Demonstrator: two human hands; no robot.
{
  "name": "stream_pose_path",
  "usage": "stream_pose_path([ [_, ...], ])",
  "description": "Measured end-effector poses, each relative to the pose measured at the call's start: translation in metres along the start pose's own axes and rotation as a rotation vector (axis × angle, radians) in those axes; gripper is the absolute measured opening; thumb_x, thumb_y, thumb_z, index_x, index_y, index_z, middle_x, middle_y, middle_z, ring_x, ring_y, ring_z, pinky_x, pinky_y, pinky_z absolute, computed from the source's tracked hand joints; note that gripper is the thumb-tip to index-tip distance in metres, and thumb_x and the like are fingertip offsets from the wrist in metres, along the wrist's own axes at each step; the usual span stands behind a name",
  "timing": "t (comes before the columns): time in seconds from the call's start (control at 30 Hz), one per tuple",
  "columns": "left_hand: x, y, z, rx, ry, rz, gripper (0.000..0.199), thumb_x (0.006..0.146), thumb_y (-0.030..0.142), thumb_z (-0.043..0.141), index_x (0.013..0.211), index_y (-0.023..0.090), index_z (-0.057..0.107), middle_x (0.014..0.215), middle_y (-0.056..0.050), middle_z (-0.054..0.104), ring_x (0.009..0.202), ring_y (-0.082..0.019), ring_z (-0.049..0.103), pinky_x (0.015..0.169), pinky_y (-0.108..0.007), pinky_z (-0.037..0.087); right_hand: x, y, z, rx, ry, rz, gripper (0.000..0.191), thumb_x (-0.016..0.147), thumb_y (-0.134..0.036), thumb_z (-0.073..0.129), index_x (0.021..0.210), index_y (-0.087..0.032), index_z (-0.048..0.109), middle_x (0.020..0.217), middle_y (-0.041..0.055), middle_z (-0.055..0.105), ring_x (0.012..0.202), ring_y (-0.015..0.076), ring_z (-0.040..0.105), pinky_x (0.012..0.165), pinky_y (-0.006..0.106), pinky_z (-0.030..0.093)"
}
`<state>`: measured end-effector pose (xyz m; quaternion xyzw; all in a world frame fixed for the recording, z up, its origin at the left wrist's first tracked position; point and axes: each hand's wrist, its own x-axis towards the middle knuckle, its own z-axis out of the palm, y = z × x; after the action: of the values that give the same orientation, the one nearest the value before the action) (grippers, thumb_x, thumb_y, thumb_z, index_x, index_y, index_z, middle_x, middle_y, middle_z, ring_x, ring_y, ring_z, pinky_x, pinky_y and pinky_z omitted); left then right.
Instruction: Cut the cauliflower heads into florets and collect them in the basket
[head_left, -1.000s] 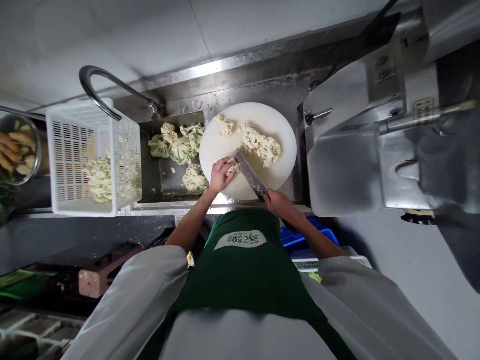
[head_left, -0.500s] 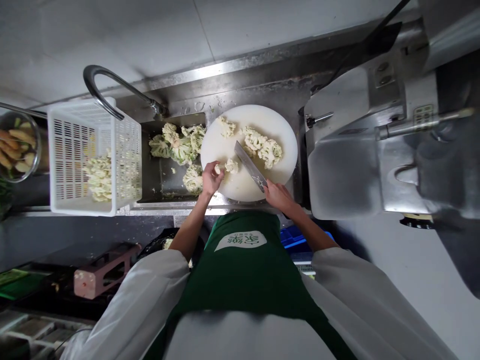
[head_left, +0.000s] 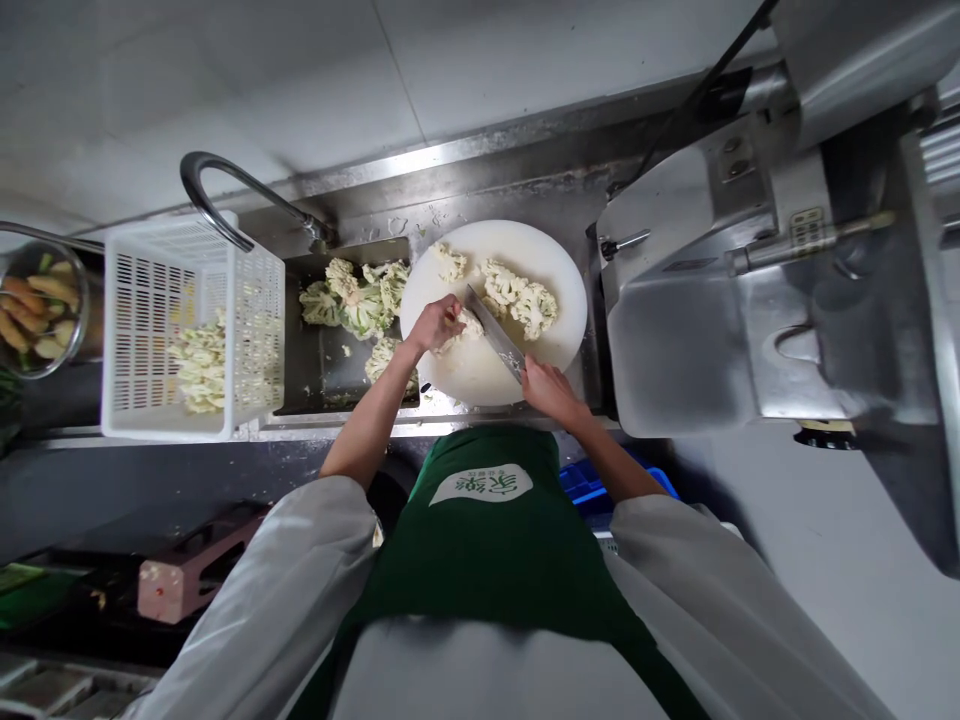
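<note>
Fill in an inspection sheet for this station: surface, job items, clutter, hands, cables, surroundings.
Surface: white round cutting board on a metal worktop, right of the sink basin.
Job items: knife slanted over the board; cauliflower pieces on it; more cauliflower in the basin.
Clutter: small scraps in the basin, pale bits on the blade.
Hands: right hand grips the knife handle; left hand beside cauliflower near the blade, grip unclear.
Cables: dark cord-like line upper right; type unclear.
Surroundings: white basket with cut cauliflower, faucet, metal machine at right.
</note>
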<state>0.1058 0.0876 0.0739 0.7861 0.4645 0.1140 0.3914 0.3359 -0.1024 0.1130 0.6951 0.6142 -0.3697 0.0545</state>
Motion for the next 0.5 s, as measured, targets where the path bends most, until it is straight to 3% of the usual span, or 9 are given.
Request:
stream_pose_path([
  [0.13,0.005,-0.016,0.003,-0.405,0.089,-0.251,0.051,0.069,0.028,0.078,0.116,0.019,0.060,0.094,-0.002,0.063,0.057,-0.010,0.058,0.057,-0.027,0.053,0.000,0.000,0.000,0.011,-0.001,0.006,0.032,0.106,-0.028,0.035,0.130,-0.014,0.050,0.111,0.0185,0.073,0.103,0.0306,0.071,0.087,0.035,0.048],
  [0.27,0.008,-0.030,0.003,-0.669,0.292,-0.441,0.042,0.065,0.022,0.077,0.105,0.015,0.065,0.087,-0.003,0.066,0.061,-0.011,0.062,0.060,-0.028,0.057,0.001,0.001,0.003,0.000,0.003,-0.005,0.030,0.106,-0.026,0.035,0.127,-0.013,0.052,0.108,0.0181,0.073,0.103,0.0303,0.072,0.087,0.034,0.048],
  [0.4,0.008,-0.037,0.000,-0.834,0.376,-0.482,0.032,0.063,0.020,0.077,0.091,0.014,0.063,0.087,-0.003,0.069,0.065,-0.012,0.065,0.060,-0.026,0.057,0.001,0.000,0.004,-0.027,0.018,0.006,0.028,0.105,-0.026,0.037,0.124,-0.014,0.054,0.106,0.0172,0.074,0.102,0.0301,0.072,0.085,0.033,0.048],
  [0.5,0.005,-0.035,-0.003,-0.964,0.398,-0.439,0.040,0.061,0.019,0.079,0.094,0.017,0.057,0.086,-0.001,0.069,0.069,-0.014,0.070,0.061,-0.025,0.056,0.000,-0.001,0.004,-0.026,0.015,0.008,0.027,0.105,-0.026,0.037,0.124,-0.014,0.054,0.106,0.0172,0.074,0.102,0.0297,0.072,0.083,0.032,0.048],
])
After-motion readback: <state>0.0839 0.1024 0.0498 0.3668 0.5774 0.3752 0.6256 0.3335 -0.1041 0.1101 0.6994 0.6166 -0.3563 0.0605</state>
